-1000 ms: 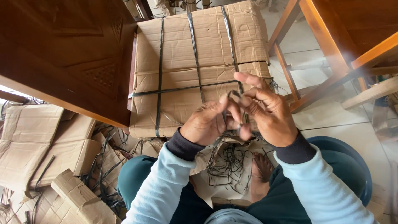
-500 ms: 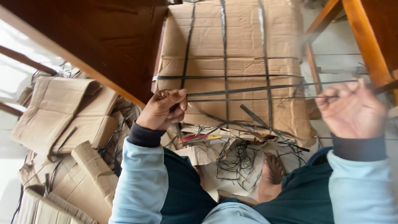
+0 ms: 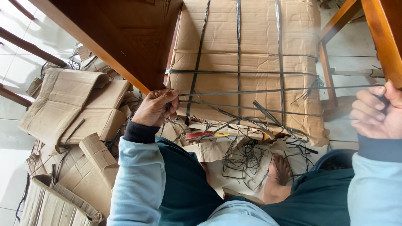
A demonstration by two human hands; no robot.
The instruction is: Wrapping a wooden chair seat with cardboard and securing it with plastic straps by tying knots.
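Across the middle of the frame a dark plastic strap [image 3: 268, 90] runs nearly level, stretched over the bundle of flattened cardboard [image 3: 247, 46]. Its long axis goes from the left hand [image 3: 154, 108], curled tight around one end at centre left, to the right hand [image 3: 376, 112], fingers folded over the other end at the right edge. Loose strap offcuts [image 3: 245, 161] and cardboard scraps [image 3: 69, 113] litter the tiled floor [image 3: 12, 138] below; brown wooden furniture [image 3: 125, 37] stands at upper left.

the single head camera looks steeply down from close above the lap. it faces forward toward 12 o'clock, across the strapped cardboard bundle [image 3: 247, 62].
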